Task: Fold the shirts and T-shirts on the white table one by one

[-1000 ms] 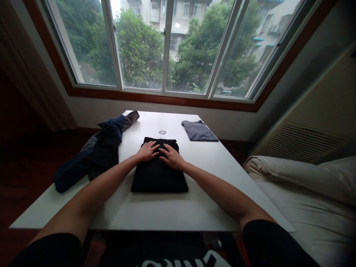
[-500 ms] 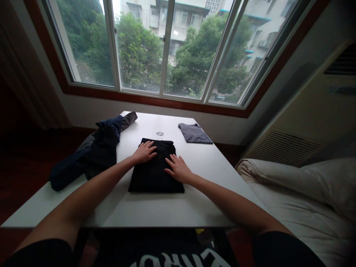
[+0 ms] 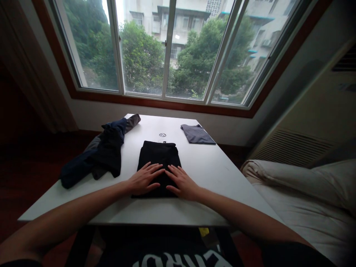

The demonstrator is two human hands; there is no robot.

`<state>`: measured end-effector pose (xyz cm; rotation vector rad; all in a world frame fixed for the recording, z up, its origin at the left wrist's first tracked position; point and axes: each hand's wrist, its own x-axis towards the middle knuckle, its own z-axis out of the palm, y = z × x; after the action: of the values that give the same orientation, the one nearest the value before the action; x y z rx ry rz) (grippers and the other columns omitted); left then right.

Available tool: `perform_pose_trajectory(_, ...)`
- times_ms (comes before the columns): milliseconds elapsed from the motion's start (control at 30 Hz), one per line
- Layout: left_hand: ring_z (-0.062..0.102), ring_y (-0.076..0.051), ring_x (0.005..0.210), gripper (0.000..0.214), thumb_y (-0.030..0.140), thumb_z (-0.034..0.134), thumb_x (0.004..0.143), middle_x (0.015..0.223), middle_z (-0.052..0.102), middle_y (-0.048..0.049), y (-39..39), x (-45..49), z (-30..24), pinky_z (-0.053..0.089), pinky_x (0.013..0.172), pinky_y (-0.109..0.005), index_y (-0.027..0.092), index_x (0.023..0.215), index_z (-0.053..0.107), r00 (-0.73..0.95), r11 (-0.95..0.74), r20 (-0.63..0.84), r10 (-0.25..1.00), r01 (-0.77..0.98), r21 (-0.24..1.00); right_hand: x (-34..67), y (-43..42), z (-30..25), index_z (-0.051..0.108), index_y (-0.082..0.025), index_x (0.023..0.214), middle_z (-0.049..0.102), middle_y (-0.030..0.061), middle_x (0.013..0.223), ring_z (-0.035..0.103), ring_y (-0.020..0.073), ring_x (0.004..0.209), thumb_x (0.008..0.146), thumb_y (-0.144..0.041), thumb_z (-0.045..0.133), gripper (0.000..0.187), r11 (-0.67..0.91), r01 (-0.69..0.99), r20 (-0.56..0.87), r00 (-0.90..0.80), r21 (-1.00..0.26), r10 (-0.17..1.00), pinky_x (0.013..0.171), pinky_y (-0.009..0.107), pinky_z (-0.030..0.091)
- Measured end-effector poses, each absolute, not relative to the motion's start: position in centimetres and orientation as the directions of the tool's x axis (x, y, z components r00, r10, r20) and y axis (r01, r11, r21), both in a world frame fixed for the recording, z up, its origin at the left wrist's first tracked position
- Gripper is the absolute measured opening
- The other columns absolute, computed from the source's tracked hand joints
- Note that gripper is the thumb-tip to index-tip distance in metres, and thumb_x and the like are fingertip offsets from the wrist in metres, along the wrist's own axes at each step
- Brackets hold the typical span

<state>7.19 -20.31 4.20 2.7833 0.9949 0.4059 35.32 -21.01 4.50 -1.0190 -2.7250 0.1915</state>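
A folded black garment (image 3: 159, 157) lies in the middle of the white table (image 3: 205, 174). My left hand (image 3: 144, 178) rests flat on its near left part, fingers spread and open. Beside it, my right hand (image 3: 182, 182) lies flat on the near right part, also open. Neither hand grips the cloth; both press down on it, fingertips almost touching each other.
A heap of dark blue and grey clothes (image 3: 102, 152) hangs over the table's left side. A folded grey garment (image 3: 197, 134) lies at the far right corner. A small round mark (image 3: 162, 135) shows behind the black garment. A bed with pillows (image 3: 292, 178) stands to the right.
Both hands slid from the far part of the black garment toward me and now lie side by side on its near edge.
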Motion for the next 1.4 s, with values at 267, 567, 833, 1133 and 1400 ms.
perform_pose_trajectory(267, 0.044, -0.035, 0.146, 0.065, 0.042, 0.071, 0.091, 0.160, 0.045, -0.0155, -24.0, 6.8, 6.4, 0.025, 0.126, -0.055, 0.021, 0.148, 0.051, 0.835, -0.849, 0.155, 0.527, 0.509, 0.146, 39.5, -23.8, 6.1, 0.062, -0.019, 0.136, 0.055, 0.0181, 0.151, 0.058, 0.0320, 0.134, 0.089, -0.032, 0.075, 0.050, 0.842, 0.504, 0.232, -0.811, -0.193, 0.538, 0.109, 0.048, 0.051)
perform_pose_trajectory(567, 0.065, -0.030, 0.109, 0.029, 0.016, 0.072, 0.078, 0.122, 0.067, -0.0125, -24.4, 5.1, 10.3, 0.050, 0.097, -0.043, 0.019, 0.106, 0.067, 0.837, -0.831, -0.034, 0.547, 0.537, -0.142, 38.5, -23.9, 4.8, 0.064, -0.021, 0.123, 0.064, 0.0141, 0.138, 0.065, 0.0290, 0.122, 0.089, -0.026, 0.071, 0.034, 0.843, 0.532, 0.366, -0.771, -0.079, 0.521, 0.099, 0.042, 0.057)
perform_pose_trajectory(833, 0.066, -0.019, 0.083, 0.008, 0.021, 0.055, 0.095, 0.094, 0.069, -0.0019, -21.8, 3.7, 13.9, 0.046, 0.076, -0.029, 0.023, 0.100, 0.061, 0.681, -0.683, 0.104, 0.725, 0.690, 0.240, 37.5, -24.3, 5.0, 0.058, -0.020, 0.140, 0.065, 0.0152, 0.139, 0.066, 0.0300, 0.123, 0.086, -0.025, 0.073, 0.057, 0.762, 0.617, 0.367, -0.675, -0.195, 0.641, 0.101, 0.041, 0.055)
perform_pose_trajectory(1133, 0.053, -0.015, 0.065, 0.015, 0.037, 0.054, 0.099, 0.075, 0.061, 0.0031, -17.2, 3.0, 14.4, 0.039, 0.062, -0.026, 0.023, 0.098, 0.058, 0.494, -0.566, 0.286, 0.821, 0.643, 0.516, 39.7, -19.1, 8.2, 0.074, -0.023, 0.107, 0.078, 0.0034, 0.098, 0.073, 0.0216, 0.086, 0.100, -0.029, 0.058, 0.019, 0.606, 0.544, 0.371, -0.485, -0.581, 0.792, 0.078, 0.032, 0.054)
perform_pose_trajectory(1400, 0.045, -0.010, 0.056, 0.021, 0.040, 0.067, 0.092, 0.066, 0.049, 0.0059, -11.6, 6.2, 19.6, 0.033, 0.052, -0.020, 0.021, 0.093, 0.060, 0.214, -0.603, 0.564, 0.798, 0.267, 0.752, 42.2, -13.9, 17.6, 0.075, -0.020, 0.098, 0.073, 0.0013, 0.084, 0.066, 0.0194, 0.077, 0.092, -0.047, 0.071, 0.028, 0.605, 0.434, 0.502, -0.339, -0.667, 0.796, 0.069, 0.029, 0.050)
